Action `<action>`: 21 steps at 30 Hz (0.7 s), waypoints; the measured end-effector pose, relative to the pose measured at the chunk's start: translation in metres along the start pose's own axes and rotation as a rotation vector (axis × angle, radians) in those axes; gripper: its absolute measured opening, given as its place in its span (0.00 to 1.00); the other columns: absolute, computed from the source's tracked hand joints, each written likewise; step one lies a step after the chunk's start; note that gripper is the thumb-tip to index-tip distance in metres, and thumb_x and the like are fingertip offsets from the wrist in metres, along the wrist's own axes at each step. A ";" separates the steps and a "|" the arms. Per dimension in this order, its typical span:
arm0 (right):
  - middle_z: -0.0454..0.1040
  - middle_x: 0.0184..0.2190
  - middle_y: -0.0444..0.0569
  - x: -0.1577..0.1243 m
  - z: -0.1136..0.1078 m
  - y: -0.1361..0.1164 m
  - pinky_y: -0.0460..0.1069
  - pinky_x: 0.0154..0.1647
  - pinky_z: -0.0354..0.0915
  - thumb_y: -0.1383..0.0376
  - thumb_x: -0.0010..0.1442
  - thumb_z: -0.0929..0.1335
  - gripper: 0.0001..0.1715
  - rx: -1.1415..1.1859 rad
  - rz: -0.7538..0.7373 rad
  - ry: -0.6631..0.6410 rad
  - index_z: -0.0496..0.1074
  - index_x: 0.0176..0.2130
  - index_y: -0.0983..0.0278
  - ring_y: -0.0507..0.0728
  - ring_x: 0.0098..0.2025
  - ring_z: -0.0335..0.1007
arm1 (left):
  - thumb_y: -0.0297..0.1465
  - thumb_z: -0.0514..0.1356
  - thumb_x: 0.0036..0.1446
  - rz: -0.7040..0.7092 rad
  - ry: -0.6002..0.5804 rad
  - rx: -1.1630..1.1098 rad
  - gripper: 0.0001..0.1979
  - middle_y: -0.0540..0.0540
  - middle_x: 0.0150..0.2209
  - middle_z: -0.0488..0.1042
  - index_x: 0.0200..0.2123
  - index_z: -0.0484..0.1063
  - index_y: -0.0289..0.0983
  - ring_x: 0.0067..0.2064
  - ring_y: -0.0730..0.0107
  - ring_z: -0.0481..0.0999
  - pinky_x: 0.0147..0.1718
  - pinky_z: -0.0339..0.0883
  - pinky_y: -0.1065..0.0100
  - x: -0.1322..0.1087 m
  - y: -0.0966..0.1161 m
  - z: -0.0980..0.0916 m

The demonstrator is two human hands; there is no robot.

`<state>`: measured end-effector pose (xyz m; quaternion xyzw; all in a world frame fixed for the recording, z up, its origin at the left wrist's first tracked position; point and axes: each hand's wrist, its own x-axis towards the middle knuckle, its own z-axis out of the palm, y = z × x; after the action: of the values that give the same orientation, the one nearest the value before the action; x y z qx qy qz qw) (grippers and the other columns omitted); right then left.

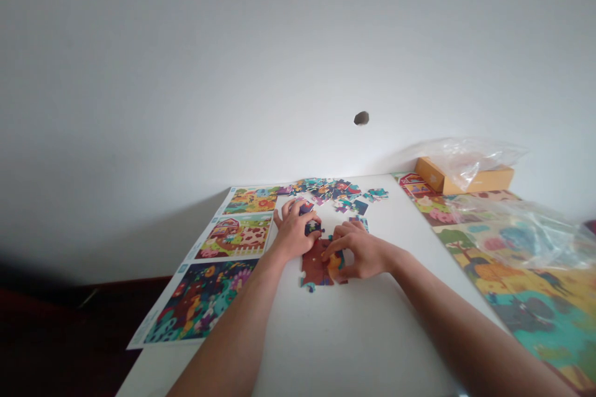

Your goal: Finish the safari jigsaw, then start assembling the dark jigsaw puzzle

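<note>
— Middle of the head view?
— A flat white surface (367, 329), with two bare arms reaching in over it from the bottom.

— And the left hand (293, 232)?
— Curled down, fingers bent, right up against a small dark blue cardboard puzzle piece (313, 227). Pinching or only touching? Too hidden to tell.

— The right hand (358, 252)?
— Spread wide, fingers pressing down on a reddish-brown patch of joined puzzle pieces (314, 270). Maybe a way to stop the joined bits from sliding apart.

— Why so close together?
— Probably for working on one small spot, with both hands around the same patch and the dark blue piece just above it.

— Any more pieces?
— Yes, a messy heap of bright loose puzzle pieces (326, 189) near the far edge, just past the fingers, likely within easy reach there.

— Over on the left?
— A long paper sheet with three bright printed pictures (205, 298), lying flat beside the hands, a barn in the middle one. Flat and face up, so easy to look at.

— And the right side?
— A big colourful farm picture mat (512, 310), partly under a clear plastic bag (521, 236), and an orange-brown cardboard box (475, 180) at the far corner, out of the way.
</note>
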<state>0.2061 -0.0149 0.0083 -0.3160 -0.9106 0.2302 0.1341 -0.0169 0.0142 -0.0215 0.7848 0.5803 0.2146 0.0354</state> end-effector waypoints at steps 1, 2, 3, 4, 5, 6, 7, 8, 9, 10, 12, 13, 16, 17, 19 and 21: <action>0.69 0.37 0.46 0.000 0.000 0.000 0.57 0.52 0.50 0.56 0.48 0.78 0.24 0.002 0.000 0.002 0.80 0.47 0.49 0.59 0.44 0.63 | 0.35 0.66 0.51 -0.004 -0.002 0.001 0.11 0.47 0.64 0.62 0.40 0.80 0.50 0.68 0.42 0.51 0.63 0.41 0.30 0.000 0.000 0.000; 0.69 0.37 0.46 0.000 0.000 0.000 0.57 0.53 0.50 0.56 0.48 0.77 0.24 0.004 0.000 0.003 0.80 0.47 0.49 0.59 0.44 0.63 | 0.34 0.66 0.51 -0.006 -0.005 0.001 0.11 0.47 0.65 0.62 0.40 0.80 0.50 0.68 0.42 0.51 0.63 0.41 0.31 0.000 0.000 0.000; 0.69 0.37 0.46 0.000 0.000 0.000 0.57 0.53 0.50 0.56 0.49 0.77 0.24 0.005 -0.001 0.003 0.80 0.47 0.49 0.59 0.44 0.63 | 0.34 0.66 0.51 -0.008 -0.008 0.003 0.11 0.47 0.65 0.62 0.40 0.80 0.50 0.68 0.42 0.51 0.63 0.41 0.31 0.000 0.001 -0.001; 0.69 0.37 0.46 0.000 0.000 0.000 0.57 0.53 0.50 0.56 0.49 0.77 0.24 0.005 0.000 0.003 0.80 0.47 0.48 0.59 0.44 0.63 | 0.34 0.66 0.51 -0.009 -0.009 0.004 0.11 0.47 0.65 0.62 0.40 0.80 0.51 0.68 0.43 0.51 0.63 0.41 0.31 0.000 0.001 -0.001; 0.69 0.37 0.46 0.000 0.000 0.000 0.57 0.53 0.50 0.56 0.48 0.77 0.24 0.005 0.001 0.001 0.80 0.47 0.48 0.59 0.44 0.63 | 0.34 0.66 0.51 -0.010 -0.010 0.005 0.11 0.47 0.65 0.62 0.40 0.79 0.51 0.68 0.43 0.51 0.63 0.41 0.31 0.000 0.001 -0.001; 0.69 0.37 0.46 0.000 -0.001 0.001 0.57 0.53 0.50 0.56 0.48 0.78 0.24 0.004 0.004 -0.001 0.80 0.47 0.48 0.59 0.44 0.63 | 0.34 0.66 0.51 -0.010 -0.012 0.006 0.11 0.47 0.65 0.62 0.40 0.79 0.51 0.68 0.43 0.50 0.63 0.41 0.31 0.000 0.001 -0.001; 0.69 0.38 0.46 0.000 -0.001 0.001 0.57 0.53 0.50 0.56 0.48 0.78 0.24 0.004 0.007 -0.003 0.80 0.47 0.48 0.59 0.44 0.63 | 0.34 0.66 0.51 -0.011 -0.014 0.005 0.11 0.48 0.65 0.62 0.40 0.79 0.51 0.69 0.43 0.50 0.63 0.41 0.31 0.000 0.001 -0.001; 0.68 0.38 0.46 0.000 -0.001 0.001 0.57 0.53 0.50 0.56 0.48 0.78 0.25 0.003 0.008 -0.003 0.80 0.47 0.48 0.59 0.44 0.63 | 0.34 0.66 0.51 -0.012 -0.016 0.004 0.11 0.48 0.65 0.62 0.40 0.79 0.51 0.69 0.43 0.50 0.63 0.41 0.31 0.000 0.002 -0.001; 0.68 0.38 0.46 0.000 -0.001 0.002 0.57 0.53 0.50 0.56 0.47 0.78 0.25 0.001 0.008 -0.003 0.80 0.47 0.48 0.59 0.44 0.63 | 0.34 0.66 0.52 -0.012 -0.017 0.003 0.11 0.48 0.65 0.62 0.40 0.80 0.51 0.69 0.43 0.50 0.63 0.41 0.31 0.000 0.002 -0.001; 0.69 0.38 0.47 0.000 -0.001 0.002 0.57 0.53 0.50 0.56 0.47 0.78 0.25 0.000 0.007 -0.003 0.80 0.47 0.49 0.59 0.44 0.63 | 0.34 0.66 0.52 -0.012 -0.017 0.003 0.11 0.48 0.65 0.62 0.40 0.80 0.51 0.69 0.43 0.50 0.63 0.41 0.31 0.000 0.002 -0.001; 0.69 0.38 0.47 0.000 -0.001 0.002 0.58 0.54 0.50 0.56 0.48 0.77 0.24 -0.006 0.005 -0.002 0.80 0.47 0.49 0.59 0.44 0.63 | 0.34 0.66 0.52 -0.009 -0.013 0.002 0.10 0.48 0.65 0.62 0.40 0.80 0.51 0.69 0.43 0.50 0.63 0.41 0.31 0.000 0.001 -0.001; 0.69 0.38 0.47 0.000 0.000 0.002 0.58 0.54 0.50 0.56 0.48 0.77 0.24 -0.008 0.004 -0.003 0.80 0.47 0.49 0.59 0.44 0.63 | 0.34 0.66 0.51 -0.008 -0.011 0.001 0.10 0.48 0.65 0.62 0.39 0.80 0.51 0.69 0.43 0.50 0.63 0.41 0.32 0.000 0.001 -0.001; 0.69 0.37 0.46 0.000 0.000 0.002 0.57 0.53 0.50 0.56 0.49 0.77 0.24 -0.005 0.002 -0.003 0.80 0.47 0.49 0.59 0.43 0.63 | 0.34 0.66 0.51 -0.007 -0.014 -0.006 0.10 0.48 0.65 0.62 0.39 0.80 0.51 0.68 0.43 0.50 0.63 0.41 0.32 0.000 0.001 -0.001; 0.69 0.37 0.47 0.000 0.000 0.002 0.57 0.53 0.50 0.55 0.49 0.77 0.24 -0.004 0.001 -0.003 0.80 0.47 0.49 0.59 0.43 0.63 | 0.34 0.66 0.52 -0.006 -0.014 -0.009 0.10 0.48 0.65 0.62 0.40 0.80 0.51 0.68 0.43 0.50 0.63 0.41 0.32 0.000 0.001 -0.002; 0.69 0.37 0.47 0.000 0.000 0.003 0.57 0.53 0.50 0.55 0.49 0.77 0.24 -0.006 0.000 -0.006 0.80 0.47 0.49 0.59 0.43 0.63 | 0.35 0.66 0.52 -0.006 -0.014 -0.013 0.10 0.48 0.65 0.62 0.40 0.80 0.50 0.68 0.42 0.50 0.63 0.40 0.32 0.000 0.002 -0.002; 0.69 0.38 0.47 0.000 0.000 0.003 0.57 0.53 0.50 0.55 0.49 0.78 0.25 -0.013 0.002 -0.014 0.80 0.48 0.48 0.59 0.44 0.63 | 0.35 0.66 0.52 -0.007 -0.016 -0.014 0.11 0.47 0.65 0.62 0.40 0.80 0.50 0.68 0.42 0.50 0.63 0.40 0.32 -0.001 0.002 -0.003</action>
<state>0.2075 -0.0124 0.0069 -0.3162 -0.9126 0.2268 0.1252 -0.0165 0.0127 -0.0186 0.7841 0.5813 0.2124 0.0463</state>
